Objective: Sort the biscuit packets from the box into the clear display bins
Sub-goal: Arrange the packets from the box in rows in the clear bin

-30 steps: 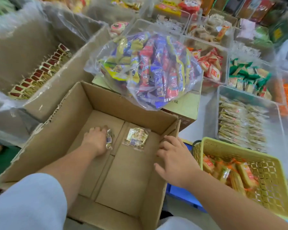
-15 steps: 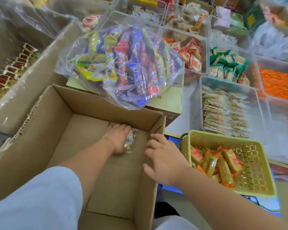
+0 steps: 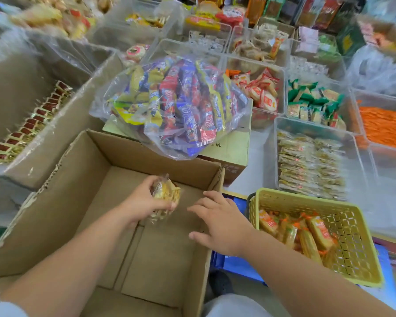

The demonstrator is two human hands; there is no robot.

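Where the box stands open on the near left, entries as follows.

Left grip: clenched round a small bunch of packets, clear-wrapped and yellow inside, held within the box near its far wall.

Right grip: released, fingers spread, over the box's right wall; contact cannot be told.

Beyond the far wall: bag of mixed snacks, resting on a carton.

Right of the box: yellow basket with orange packs.

Behind the basket: clear bin with pale packs in rows.
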